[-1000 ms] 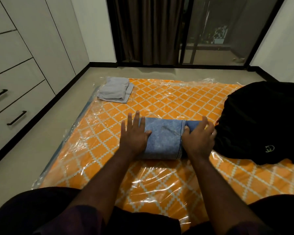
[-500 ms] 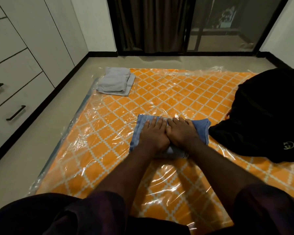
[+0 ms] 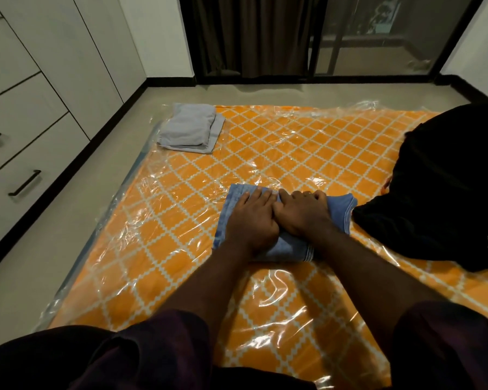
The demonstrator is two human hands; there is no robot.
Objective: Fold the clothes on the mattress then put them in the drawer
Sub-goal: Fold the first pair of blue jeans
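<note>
Roughly midway, by the look of it: one grey garment (image 3: 189, 130) is lying folded at the far left corner of the mattress (image 3: 181, 235), the blue garment (image 3: 338, 209) is sitting as a compact packet near the middle, and the black garment (image 3: 448, 192) is sprawling unfolded along the right side. Nothing is showing in a drawer yet; the drawers (image 3: 26, 164) at the left are standing closed.

The left hand (image 3: 248, 223) is pressing flat on the blue garment, fingers straight and together. The right hand (image 3: 302, 215) is touching the left one and resting on the same garment, fingers bending into the cloth — whether they are gripping a fold or only pushing down, I cannot tell.

The blue garment's right edge is lying just beside the black garment, perhaps touching it, so that side is offering little room. Leftward, bare mattress is stretching to its left edge, and a strip of floor (image 3: 68, 235) is running between that edge and the drawers — an open path, I judge, for carrying the folded pieces.
</note>
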